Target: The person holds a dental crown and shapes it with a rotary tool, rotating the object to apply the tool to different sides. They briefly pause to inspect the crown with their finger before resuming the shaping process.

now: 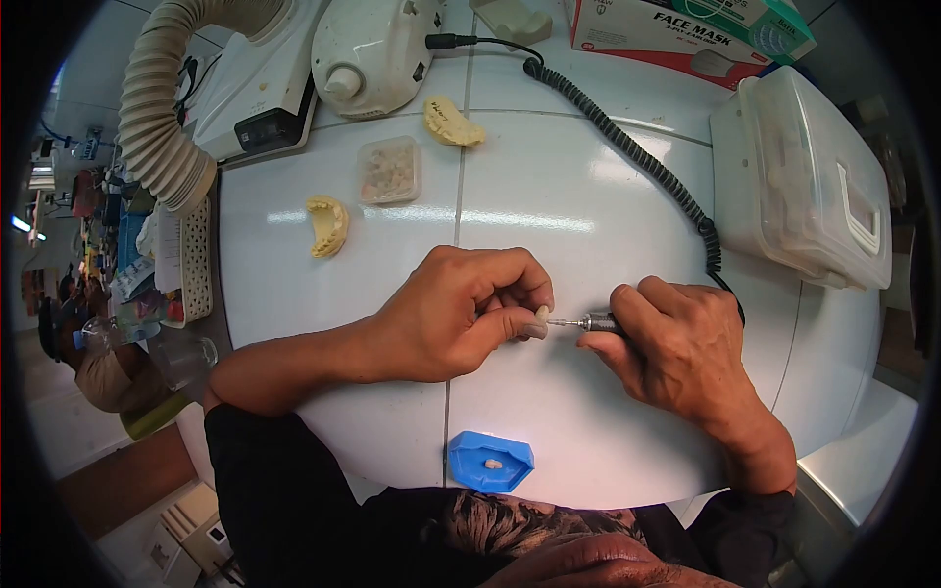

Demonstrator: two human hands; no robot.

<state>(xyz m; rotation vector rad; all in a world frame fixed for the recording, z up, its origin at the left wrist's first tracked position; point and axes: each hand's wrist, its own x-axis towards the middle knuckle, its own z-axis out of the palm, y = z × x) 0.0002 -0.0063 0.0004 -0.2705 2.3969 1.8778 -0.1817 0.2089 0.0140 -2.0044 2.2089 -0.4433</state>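
Between its thumb and fingertips, my left hand (456,312) pinches a small, cream tooth-shaped piece (542,314). My right hand (686,338) is wrapped round a rotary handpiece (600,322), whose thin metal bur points left. The bur's tip meets or nearly meets the tooth-shaped piece; contact is too small to tell. Below the hands, near the table's front edge, a blue tray (457,474) holds a small tooth-coloured piece (493,465). Two yellowish plaster dental models (328,227) lie beyond my left hand, near a clear box (390,199) of small pale pieces.
A coiled black cord (642,147) runs from a white control unit (368,59) towards my right hand. At the right stands a lidded plastic case (799,186), with a face mask box (667,39) behind it. A ribbed hose (152,108) arches at the left. Another person (103,382) sits far left.
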